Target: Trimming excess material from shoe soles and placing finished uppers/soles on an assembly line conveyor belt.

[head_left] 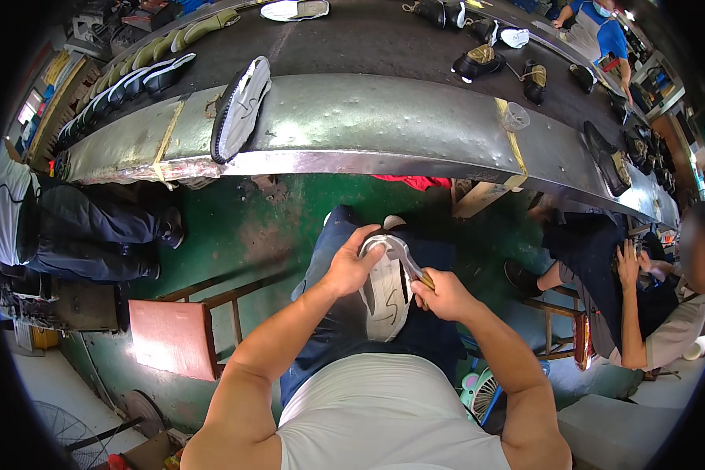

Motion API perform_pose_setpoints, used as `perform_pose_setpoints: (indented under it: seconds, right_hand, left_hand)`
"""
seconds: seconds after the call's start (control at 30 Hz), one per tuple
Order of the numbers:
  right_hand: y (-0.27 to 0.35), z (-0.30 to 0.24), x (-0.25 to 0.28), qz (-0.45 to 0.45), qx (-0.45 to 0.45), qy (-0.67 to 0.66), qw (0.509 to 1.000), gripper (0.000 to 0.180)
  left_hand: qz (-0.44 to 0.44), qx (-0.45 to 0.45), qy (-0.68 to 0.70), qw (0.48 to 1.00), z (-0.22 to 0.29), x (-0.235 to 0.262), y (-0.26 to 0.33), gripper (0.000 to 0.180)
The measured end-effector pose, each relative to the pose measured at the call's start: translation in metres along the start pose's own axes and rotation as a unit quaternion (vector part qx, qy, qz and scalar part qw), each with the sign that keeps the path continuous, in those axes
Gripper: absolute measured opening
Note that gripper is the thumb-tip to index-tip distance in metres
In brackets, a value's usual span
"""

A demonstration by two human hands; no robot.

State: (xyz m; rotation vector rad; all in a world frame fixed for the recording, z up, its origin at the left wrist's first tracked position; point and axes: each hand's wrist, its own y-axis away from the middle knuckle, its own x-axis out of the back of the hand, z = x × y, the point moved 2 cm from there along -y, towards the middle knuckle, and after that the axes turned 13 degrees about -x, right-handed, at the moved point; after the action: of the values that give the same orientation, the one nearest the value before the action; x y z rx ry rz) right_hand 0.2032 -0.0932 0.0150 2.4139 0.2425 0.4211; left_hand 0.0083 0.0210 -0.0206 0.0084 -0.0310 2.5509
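A shoe (388, 305) lies sole up across my lap, its pale grey underside carrying a dark drawn mark. My left hand (354, 262) is closed around the far end of the shoe, thumb pressed on the sole. In my right hand (445, 296) is a slim tool with a brownish handle (426, 279), held close against the shoe's right edge. A grey curved band (400, 249) runs along the shoe's far rim beside the tool; whether it belongs to the tool or the shoe I cannot tell.
Ahead runs a dark conveyor belt (352, 47) with a metal edge (384, 117). A sole-up shoe (243, 110) rests on that edge; several shoes stand beyond. People sit at left (94, 227) and right (642, 305). A stool (171, 337) and a small fan (479, 392) are nearby.
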Motion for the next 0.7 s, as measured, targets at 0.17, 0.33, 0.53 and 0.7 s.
perform_pose_setpoints:
  seconds: [0.17, 0.33, 0.53, 0.7]
  right_hand:
    - [-0.015, 0.021, -0.016, 0.231, 0.206, 0.145, 0.94, 0.024]
    - [0.02, -0.002, -0.021, 0.274, 0.196, 0.217, 0.916, 0.022]
    - [0.032, -0.028, -0.005, 0.199, 0.073, 0.3, 0.93, 0.019]
    - [0.037, -0.037, 0.003, 0.08, 0.033, 0.076, 0.993, 0.024]
  left_hand:
    - [0.006, -0.013, 0.068, 0.998, -0.012, 0.001, -0.001, 0.044]
    - [0.001, 0.005, 0.086, 0.996, -0.001, 0.003, 0.003, 0.043]
    - [0.056, 0.018, 0.099, 0.993, -0.009, 0.002, -0.003, 0.039]
    - [0.047, -0.002, 0.034, 0.998, -0.009, 0.006, -0.001, 0.041]
